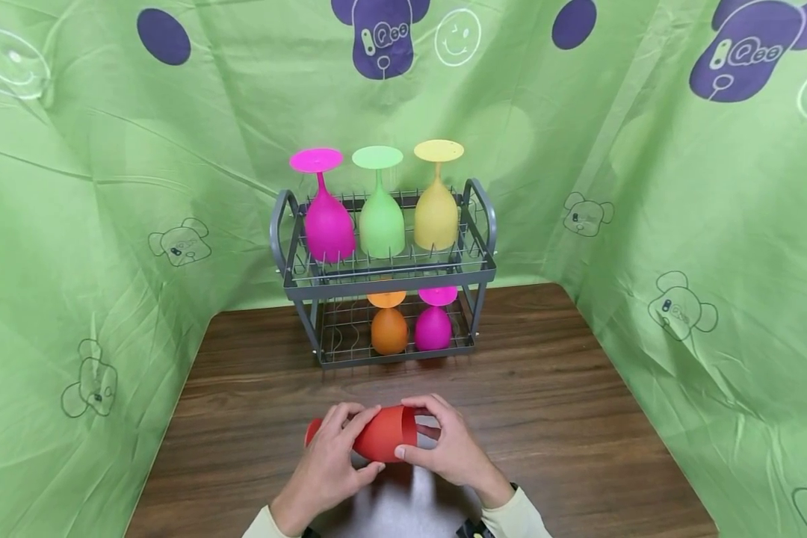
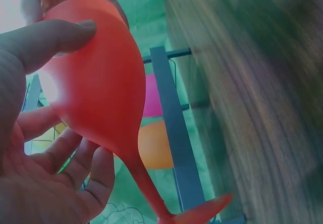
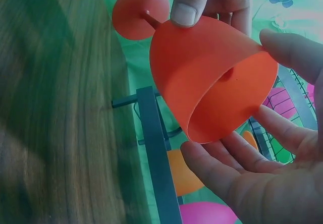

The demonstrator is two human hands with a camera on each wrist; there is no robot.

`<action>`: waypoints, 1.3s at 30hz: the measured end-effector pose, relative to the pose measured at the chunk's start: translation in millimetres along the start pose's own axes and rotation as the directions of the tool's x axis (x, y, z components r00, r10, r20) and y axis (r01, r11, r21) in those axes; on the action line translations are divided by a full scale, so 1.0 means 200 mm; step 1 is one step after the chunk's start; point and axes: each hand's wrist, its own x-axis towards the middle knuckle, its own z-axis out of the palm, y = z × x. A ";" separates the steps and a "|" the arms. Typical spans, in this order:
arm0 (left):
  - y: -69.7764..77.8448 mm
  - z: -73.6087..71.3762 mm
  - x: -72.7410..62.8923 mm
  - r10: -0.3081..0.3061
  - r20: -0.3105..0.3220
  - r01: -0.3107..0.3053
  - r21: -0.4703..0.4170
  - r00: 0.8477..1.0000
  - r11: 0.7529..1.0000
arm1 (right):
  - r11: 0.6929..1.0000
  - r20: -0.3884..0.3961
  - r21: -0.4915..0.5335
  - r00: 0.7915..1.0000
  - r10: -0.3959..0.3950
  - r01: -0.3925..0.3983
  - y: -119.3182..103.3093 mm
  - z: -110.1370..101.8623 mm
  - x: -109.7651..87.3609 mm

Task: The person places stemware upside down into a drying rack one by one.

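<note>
A red plastic wine goblet (image 1: 382, 436) is held sideways between both hands above the near part of the table, its mouth to the right and its foot to the left. My left hand (image 1: 328, 465) grips the bowl, thumb on the near side, as the left wrist view shows with the goblet's stem (image 2: 146, 184) slanting away below. At the mouth, my right hand (image 1: 452, 447) holds the rim between thumb and fingers. The right wrist view looks into the hollow bowl (image 3: 227, 100), with the round foot (image 3: 139, 13) beyond.
A grey two-tier dish rack (image 1: 390, 285) stands at the back of the wooden table (image 1: 545, 418). Upside down on its upper tier are magenta (image 1: 329, 228), green (image 1: 382, 224) and yellow (image 1: 436, 217) goblets. Below stand orange (image 1: 389, 332) and magenta (image 1: 433, 329) ones. Green printed cloth (image 1: 141, 172) surrounds the table.
</note>
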 end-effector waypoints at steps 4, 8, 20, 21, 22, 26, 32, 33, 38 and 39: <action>0.01 0.00 0.00 -0.008 0.002 0.008 0.015 1.000 1.000 | 1.000 -0.021 0.003 1.000 0.002 -0.002 -0.01 0.00 0.00; 0.02 0.01 0.00 -0.007 -0.061 0.007 0.008 0.998 1.000 | 1.000 -0.073 0.020 0.997 -0.005 0.006 -0.01 0.01 0.00; 0.06 0.10 -0.02 -0.223 -0.304 0.080 -0.420 0.926 0.904 | 0.974 -0.289 0.222 0.957 0.029 0.037 0.03 0.04 0.02; 0.07 0.11 -0.02 -0.279 -0.299 0.091 -0.518 0.912 0.851 | 0.968 -0.300 0.243 0.954 0.022 0.054 0.04 0.04 0.02; 0.08 0.12 -0.02 -0.348 -0.270 0.113 -0.624 0.898 0.774 | 0.963 -0.312 0.259 0.950 0.013 0.072 0.04 0.05 0.02; 0.11 0.14 0.01 -0.519 -0.039 0.139 -0.944 0.854 0.299 | 0.938 -0.354 0.310 0.934 -0.041 0.158 0.03 0.07 0.03; 0.08 0.14 0.06 -0.454 0.171 0.131 -0.984 0.874 -0.119 | 0.879 -0.386 0.390 0.916 -0.115 0.274 0.03 0.13 0.02; 0.08 0.14 0.06 -0.433 0.174 0.125 -0.982 0.885 -0.139 | 0.872 -0.390 0.396 0.913 -0.124 0.288 0.03 0.14 0.02; 0.06 0.13 0.07 -0.346 0.170 0.106 -0.975 0.923 -0.195 | 0.853 -0.402 0.437 0.910 -0.099 0.285 0.03 0.18 0.01; 0.06 0.13 0.07 -0.337 0.165 0.103 -0.976 0.927 -0.194 | 0.851 -0.402 0.445 0.911 -0.089 0.280 0.03 0.19 0.00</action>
